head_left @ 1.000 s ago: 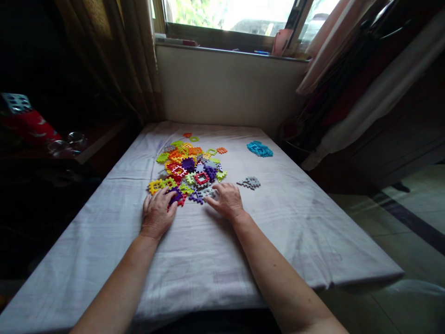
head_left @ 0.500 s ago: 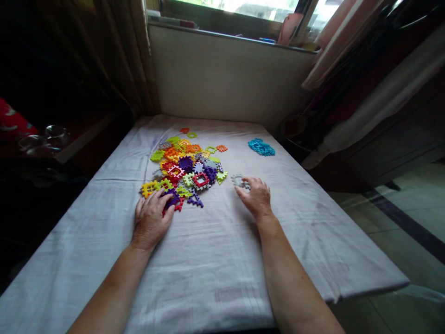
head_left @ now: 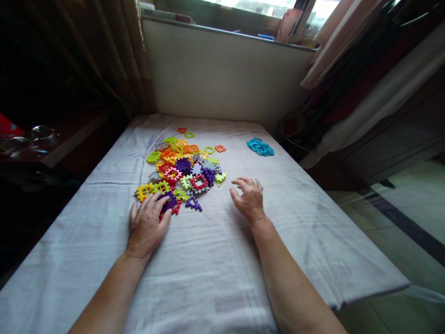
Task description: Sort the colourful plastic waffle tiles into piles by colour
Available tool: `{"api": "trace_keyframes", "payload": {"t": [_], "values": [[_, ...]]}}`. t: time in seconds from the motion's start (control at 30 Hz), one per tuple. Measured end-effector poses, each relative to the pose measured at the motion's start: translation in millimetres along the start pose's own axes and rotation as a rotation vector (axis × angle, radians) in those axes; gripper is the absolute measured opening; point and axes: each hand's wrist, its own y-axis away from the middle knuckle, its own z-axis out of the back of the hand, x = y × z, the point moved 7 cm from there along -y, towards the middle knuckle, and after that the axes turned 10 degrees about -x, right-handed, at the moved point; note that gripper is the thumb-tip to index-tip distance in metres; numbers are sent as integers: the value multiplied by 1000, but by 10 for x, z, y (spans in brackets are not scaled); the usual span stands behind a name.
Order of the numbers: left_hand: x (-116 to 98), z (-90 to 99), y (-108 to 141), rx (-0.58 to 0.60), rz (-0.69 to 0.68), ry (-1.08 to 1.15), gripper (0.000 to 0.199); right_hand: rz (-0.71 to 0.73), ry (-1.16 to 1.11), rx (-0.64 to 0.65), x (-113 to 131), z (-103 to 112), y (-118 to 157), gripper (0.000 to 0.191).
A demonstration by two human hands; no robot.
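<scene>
A mixed pile of plastic interlocking tiles [head_left: 186, 169] in yellow, orange, green, red, purple and grey lies left of centre. My left hand [head_left: 149, 222] rests at its near left edge, fingers spread, the fingertips over a purple tile [head_left: 169, 200]. Right of the pile, my right hand [head_left: 249, 199] is open, its fingers apart and nothing visible between them. A grey tile [head_left: 260, 184] peeps out just behind that hand, mostly hidden by it. Farther back on the right sits a separate heap of blue tiles [head_left: 260, 147].
A pale cloth [head_left: 208, 269] covers the table, whose far edge meets a wall below a window. Clothes hang at the right [head_left: 368, 88]. Drinking glasses [head_left: 42, 132] stand on a dark side surface at the left. A single orange tile [head_left: 220, 148] lies beside the pile.
My right hand has let go of the grey tile, which now lies to the right of where it was, and the hand has shifted slightly left. The left hand stays at the pile.
</scene>
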Motion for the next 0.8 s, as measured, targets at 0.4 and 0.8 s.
{"api": "trace_keyframes", "payload": {"t": [0.4,0.8], "values": [[-6,-1,16,16,22,15,38,335,-42,145,830,-420,29,18],[-22,7,7,25,29,24,39,17,-458,-5,627,-226,165,16]]}}
